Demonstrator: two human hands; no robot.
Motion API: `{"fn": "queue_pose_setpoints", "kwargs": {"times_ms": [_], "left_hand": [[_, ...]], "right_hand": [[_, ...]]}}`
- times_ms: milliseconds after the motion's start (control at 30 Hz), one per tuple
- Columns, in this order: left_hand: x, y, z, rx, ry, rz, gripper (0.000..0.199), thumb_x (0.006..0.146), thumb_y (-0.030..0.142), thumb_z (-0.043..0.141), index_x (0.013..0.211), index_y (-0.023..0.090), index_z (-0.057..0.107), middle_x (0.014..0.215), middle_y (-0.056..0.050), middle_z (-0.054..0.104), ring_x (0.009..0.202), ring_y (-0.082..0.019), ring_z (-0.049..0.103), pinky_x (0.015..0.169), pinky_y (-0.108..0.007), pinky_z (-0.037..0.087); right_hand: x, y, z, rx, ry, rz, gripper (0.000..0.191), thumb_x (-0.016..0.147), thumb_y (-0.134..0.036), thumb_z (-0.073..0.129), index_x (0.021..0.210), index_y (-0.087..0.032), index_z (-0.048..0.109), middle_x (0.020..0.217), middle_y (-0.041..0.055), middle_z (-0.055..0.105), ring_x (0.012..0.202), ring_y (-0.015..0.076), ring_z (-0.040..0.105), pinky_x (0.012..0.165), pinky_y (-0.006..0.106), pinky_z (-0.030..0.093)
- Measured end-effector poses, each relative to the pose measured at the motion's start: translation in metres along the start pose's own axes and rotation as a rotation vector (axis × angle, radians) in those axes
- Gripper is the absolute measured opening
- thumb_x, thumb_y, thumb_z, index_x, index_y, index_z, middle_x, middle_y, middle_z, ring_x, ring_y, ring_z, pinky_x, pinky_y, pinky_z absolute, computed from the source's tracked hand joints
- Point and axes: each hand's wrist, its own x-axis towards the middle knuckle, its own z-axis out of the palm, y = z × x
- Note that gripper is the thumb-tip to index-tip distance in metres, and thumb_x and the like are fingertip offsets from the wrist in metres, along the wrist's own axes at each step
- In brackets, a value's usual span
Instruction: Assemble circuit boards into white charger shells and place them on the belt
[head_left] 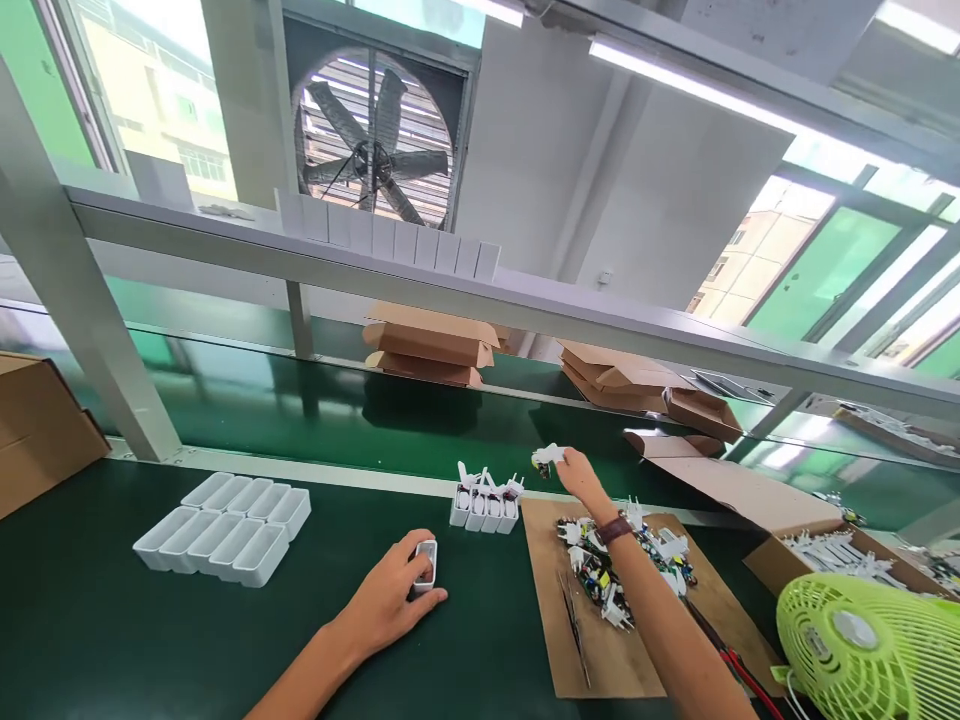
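My left hand (394, 598) is wrapped round a small white open-topped case (425, 566) on the dark green table. My right hand (580, 472) is raised and pinches a white plug part with small electronics (546, 458) on it. Between the hands stands a short row of white cases (484, 515) with plug parts sticking out of their tops. Below my right forearm a heap of plug parts and circuit boards (596, 575) lies on a brown cardboard sheet (541, 590). To the left, two rows of hollow white cases (214, 535) sit side by side.
Tweezers (574, 630) and red-handled pliers (739, 670) lie on the cardboard. A green fan (855, 640) is at the lower right, near a box of white parts (847, 560). A metal shelf rail (420, 290) crosses above; a carton (41, 430) stands far left.
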Motion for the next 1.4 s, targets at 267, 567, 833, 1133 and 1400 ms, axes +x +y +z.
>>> {"fn": "queue_pose_setpoints", "kwargs": {"times_ms": [267, 567, 833, 1133, 1400], "left_hand": [[0.003, -0.006, 0.001, 0.085, 0.030, 0.039, 0.019, 0.091, 0.035, 0.066, 0.080, 0.021, 0.061, 0.128, -0.010, 0.062, 0.091, -0.022, 0.069, 0.077, -0.036, 0.061], [0.005, -0.001, -0.015, 0.100, 0.064, -0.040, 0.022, 0.092, 0.037, 0.063, 0.079, 0.020, 0.060, 0.127, -0.010, 0.060, 0.099, -0.022, 0.068, 0.082, -0.033, 0.058], [0.007, 0.001, -0.011, 0.011, 0.013, -0.044, 0.017, 0.092, 0.035, 0.065, 0.084, 0.021, 0.060, 0.126, -0.009, 0.059, 0.105, -0.021, 0.065, 0.088, -0.034, 0.057], [0.004, 0.004, -0.012, -0.126, -0.035, -0.103, 0.024, 0.086, 0.028, 0.071, 0.105, 0.023, 0.057, 0.129, -0.009, 0.059, 0.118, -0.024, 0.062, 0.100, -0.039, 0.054], [0.003, 0.005, -0.010, -0.156, -0.102, -0.290, 0.072, 0.081, 0.034, 0.080, 0.143, 0.026, 0.043, 0.140, -0.010, 0.058, 0.128, -0.028, 0.061, 0.109, -0.045, 0.051]], "right_hand": [[-0.094, -0.024, -0.025, 0.514, -0.184, 0.014, 0.034, 0.090, -0.047, 0.060, 0.093, -0.020, 0.079, 0.090, 0.0083, 0.079, 0.085, 0.0268, 0.075, 0.087, 0.042, 0.060], [-0.147, -0.034, 0.037, 0.463, -0.308, -0.241, 0.031, 0.095, -0.033, 0.056, 0.120, -0.022, 0.070, 0.124, 0.0121, 0.072, 0.117, 0.0292, 0.068, 0.101, 0.051, 0.057], [-0.158, -0.046, 0.065, -0.012, -0.324, -0.738, 0.068, 0.074, 0.006, 0.049, 0.137, -0.017, 0.057, 0.152, 0.0145, 0.052, 0.149, 0.0311, 0.038, 0.121, 0.058, 0.037], [-0.153, -0.042, 0.083, 0.005, -0.206, -0.703, 0.052, 0.085, -0.024, 0.075, 0.132, -0.015, 0.057, 0.132, 0.0205, 0.062, 0.124, 0.0372, 0.055, 0.100, 0.059, 0.051], [-0.158, -0.028, 0.095, 0.165, -0.191, -0.647, 0.055, 0.085, -0.007, 0.059, 0.139, -0.018, 0.051, 0.115, 0.0135, 0.066, 0.105, 0.0291, 0.062, 0.087, 0.048, 0.058]]}}
